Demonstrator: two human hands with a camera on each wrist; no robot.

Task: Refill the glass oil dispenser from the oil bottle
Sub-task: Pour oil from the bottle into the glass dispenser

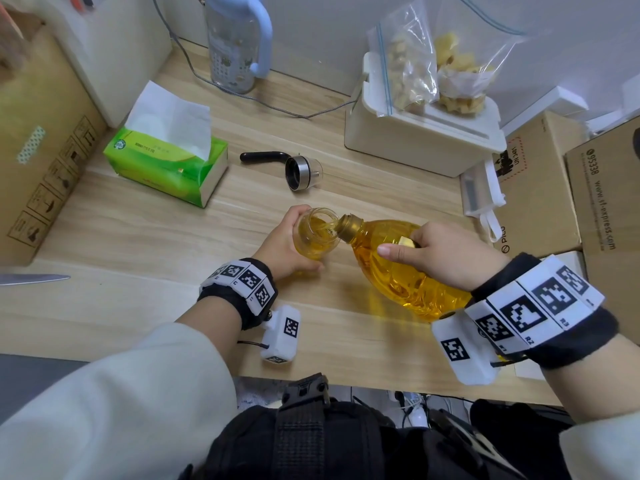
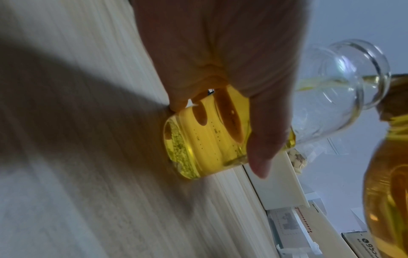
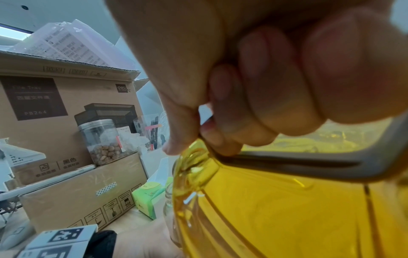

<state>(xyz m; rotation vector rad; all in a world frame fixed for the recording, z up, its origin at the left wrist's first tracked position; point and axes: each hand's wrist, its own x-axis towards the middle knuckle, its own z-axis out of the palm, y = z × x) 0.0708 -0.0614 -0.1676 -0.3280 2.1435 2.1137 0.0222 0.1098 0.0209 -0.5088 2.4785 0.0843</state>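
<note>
In the head view, the left hand is wrapping its grip around the glass oil dispenser, which is standing on the bench just left of frame centre. The right hand is clamping the oil bottle by its handle, to the right of centre. The bottle's long axis is running from lower right up to upper left, its gold neck touching the dispenser's open rim. So the mouth is lying up and left of the right grip, and any change in tilt is going to turn on that line. The dispenser's black-handled lid is lying on its side above them, well apart.

In the left wrist view, the left hand is curling around the dispenser; the thumb is crossing the glass. Oil is filling the lower part, up to about the shoulder, while the neck at upper right is staying clear, with a thin stream entering at the rim. The bottle is sitting at the right edge.

In the right wrist view, the right hand is closing its fingers around the bottle's handle, the bottle filling the lower right. I judge the pour is well along and should soon need levelling off.
</note>
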